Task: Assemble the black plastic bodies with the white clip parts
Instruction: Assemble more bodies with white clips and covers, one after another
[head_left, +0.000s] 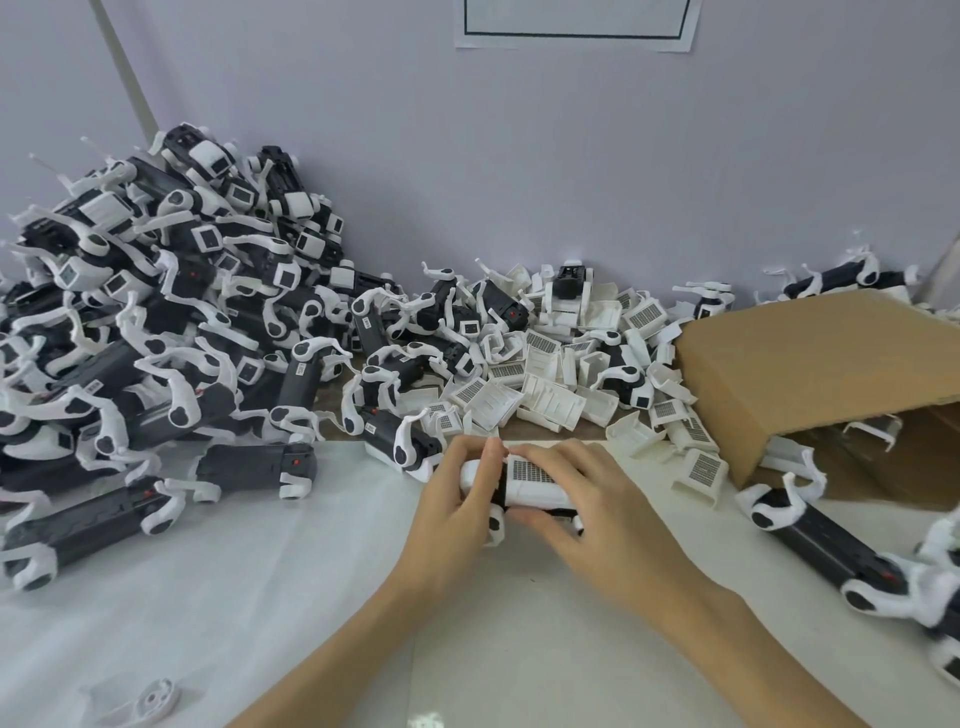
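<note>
2 hands (452, 499) around gridded white clip (532, 480)

Bright, even, soft-shadowed light; wide-angle bowing and blur toward edges.

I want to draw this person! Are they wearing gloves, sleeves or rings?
No. The left hand and right hand are bare: no gloves, rings or watch show. Both forearms are bare too, with no sleeves as far as the picture reaches.
</note>
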